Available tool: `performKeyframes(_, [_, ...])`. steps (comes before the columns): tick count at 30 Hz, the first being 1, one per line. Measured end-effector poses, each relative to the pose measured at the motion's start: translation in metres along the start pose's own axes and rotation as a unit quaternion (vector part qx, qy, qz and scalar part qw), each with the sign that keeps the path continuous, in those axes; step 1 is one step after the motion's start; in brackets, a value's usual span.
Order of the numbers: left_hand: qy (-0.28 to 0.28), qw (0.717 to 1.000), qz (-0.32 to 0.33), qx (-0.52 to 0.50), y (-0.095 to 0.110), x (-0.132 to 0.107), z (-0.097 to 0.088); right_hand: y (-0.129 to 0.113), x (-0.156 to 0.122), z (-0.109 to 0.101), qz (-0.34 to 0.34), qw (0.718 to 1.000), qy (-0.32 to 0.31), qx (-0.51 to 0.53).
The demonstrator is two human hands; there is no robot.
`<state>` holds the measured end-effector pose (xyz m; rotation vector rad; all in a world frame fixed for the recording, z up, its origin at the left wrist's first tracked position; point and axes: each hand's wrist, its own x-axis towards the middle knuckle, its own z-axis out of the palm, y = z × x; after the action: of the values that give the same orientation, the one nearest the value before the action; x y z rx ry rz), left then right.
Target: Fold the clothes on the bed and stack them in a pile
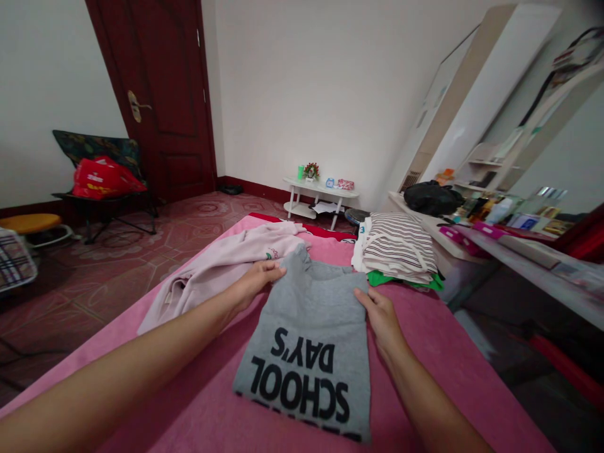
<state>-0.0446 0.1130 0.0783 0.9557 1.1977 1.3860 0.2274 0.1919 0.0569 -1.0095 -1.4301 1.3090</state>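
A grey shirt (321, 314) with black lettering, upside down to me, lies folded in front of me on the pink bed cover (198, 402). My left hand (259, 282) pinches its upper left edge near the collar. At the upper right edge, my right hand (382, 314) grips the cloth between thumb and fingers. Beyond my left hand a pale pink garment (212, 264) is spread loosely, with a small print on it. To the far right of the shirt is a stack of folded clothes (396, 248), a striped one on top and green cloth underneath.
On the right stands a white dressing table (472, 248) with a black bag (433, 197) and bottles. A low white table (321, 189) is by the wall. A folding chair (101, 148) with a red bag (104, 178) stands near the dark red door (160, 82).
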Motion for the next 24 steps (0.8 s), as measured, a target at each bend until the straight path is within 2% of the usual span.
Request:
performKeyframes(2, [-0.015, 0.995, 0.034, -0.096, 0.005, 0.017, 0.009, 0.004, 0.020, 0.003, -0.017, 1.000, 0.008, 0.002])
performKeyframes(4, [-0.017, 0.987, 0.033, -0.155, 0.000, 0.030, 0.019, 0.017, 0.036, 0.007, -0.027, 0.998, 0.013, -0.058])
performKeyframes(7, [-0.026, 0.987, -0.020, -0.155, -0.018, 0.035, 0.035, 0.036, 0.051, 0.015, -0.104, 0.969, 0.092, -0.205])
performKeyframes(9, [-0.058, 0.988, -0.035, -0.136, -0.030, 0.031, 0.045, 0.039, 0.055, 0.024, -0.174, 0.948, 0.125, -0.234])
performKeyframes(11, [-0.089, 0.989, -0.029, -0.118, -0.036, 0.024, 0.053, 0.033, 0.056, 0.036, -0.199, 0.955, 0.091, -0.202])
performKeyframes(15, [-0.117, 0.993, 0.005, -0.029, -0.034, 0.016, 0.057, 0.017, 0.059, 0.057, -0.130, 0.985, -0.050, -0.101])
performKeyframes(17, [-0.127, 0.992, 0.007, 0.024, -0.031, 0.015, 0.054, 0.015, 0.062, 0.060, -0.112, 0.989, -0.070, -0.072])
performKeyframes(19, [-0.104, 0.990, 0.006, 0.098, -0.028, 0.012, 0.049, 0.016, 0.066, 0.058, -0.124, 0.990, -0.033, -0.060])
performKeyframes(22, [-0.009, 0.969, 0.015, 0.246, -0.023, 0.001, 0.042, 0.016, 0.070, 0.048, -0.147, 0.987, 0.042, -0.055])
performKeyframes(24, [0.021, 0.958, -0.003, 0.285, -0.020, -0.013, 0.040, 0.011, 0.070, 0.042, -0.145, 0.985, 0.079, -0.048])
